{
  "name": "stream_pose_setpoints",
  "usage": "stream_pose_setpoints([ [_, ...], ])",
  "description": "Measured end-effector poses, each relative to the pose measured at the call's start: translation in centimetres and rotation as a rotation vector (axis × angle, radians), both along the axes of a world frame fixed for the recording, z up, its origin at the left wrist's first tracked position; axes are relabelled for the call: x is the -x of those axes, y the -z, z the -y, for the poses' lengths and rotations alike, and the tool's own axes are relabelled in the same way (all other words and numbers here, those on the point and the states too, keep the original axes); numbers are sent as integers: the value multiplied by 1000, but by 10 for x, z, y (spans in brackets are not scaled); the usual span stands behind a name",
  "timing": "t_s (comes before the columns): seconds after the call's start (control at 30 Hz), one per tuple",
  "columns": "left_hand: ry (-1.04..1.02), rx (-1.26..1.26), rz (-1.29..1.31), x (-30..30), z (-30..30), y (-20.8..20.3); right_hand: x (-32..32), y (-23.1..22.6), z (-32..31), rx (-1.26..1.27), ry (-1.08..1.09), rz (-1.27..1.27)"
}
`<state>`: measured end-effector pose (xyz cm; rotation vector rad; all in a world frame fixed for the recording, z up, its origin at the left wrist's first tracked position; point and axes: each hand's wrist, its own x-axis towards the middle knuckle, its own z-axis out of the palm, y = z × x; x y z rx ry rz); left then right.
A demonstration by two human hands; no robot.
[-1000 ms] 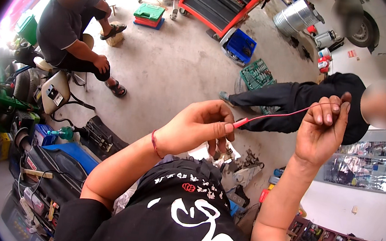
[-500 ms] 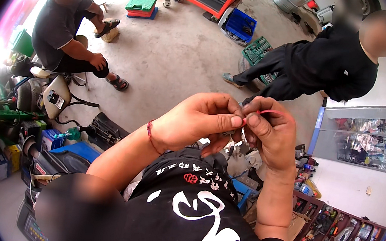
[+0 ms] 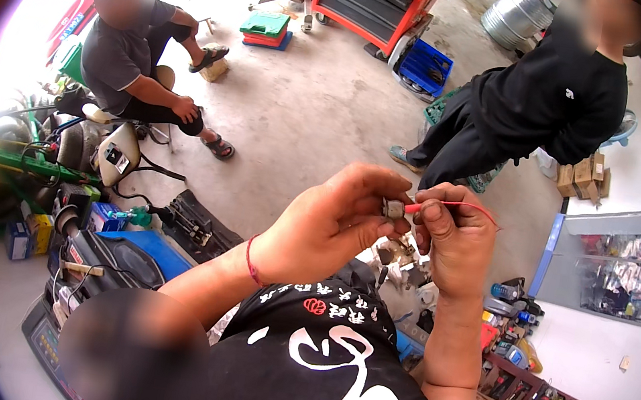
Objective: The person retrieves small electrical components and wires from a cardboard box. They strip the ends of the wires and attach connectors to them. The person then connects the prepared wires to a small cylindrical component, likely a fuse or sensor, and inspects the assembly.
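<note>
From afar I have the left hand (image 3: 338,220) pinching a small metal fitting (image 3: 393,209) and the right hand (image 3: 455,238) grasping the red wire (image 3: 412,208) at the fitting's three o'clock, where, I judge, an uneven tug could drag the two apart.

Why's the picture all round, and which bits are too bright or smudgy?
Head view: a fisheye lens rounds the picture, leaving black corners; head view: white glare swallows the upper left beyond the seated person, whose head is blurred; head view: a dark smudge sits at lower left, but the red wire shows clearly.
</note>
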<state>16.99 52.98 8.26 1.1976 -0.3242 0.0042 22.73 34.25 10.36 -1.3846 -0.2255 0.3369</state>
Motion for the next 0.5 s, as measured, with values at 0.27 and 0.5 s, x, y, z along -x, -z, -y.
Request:
stream_pose_setpoints([
  [0.27,-109,-372,54,-25,55,-8,-38,25,53,-87,-141,112],
  [0.5,-95,57,-258,-67,58,-2,-91,32,51,-94,-255,100],
])
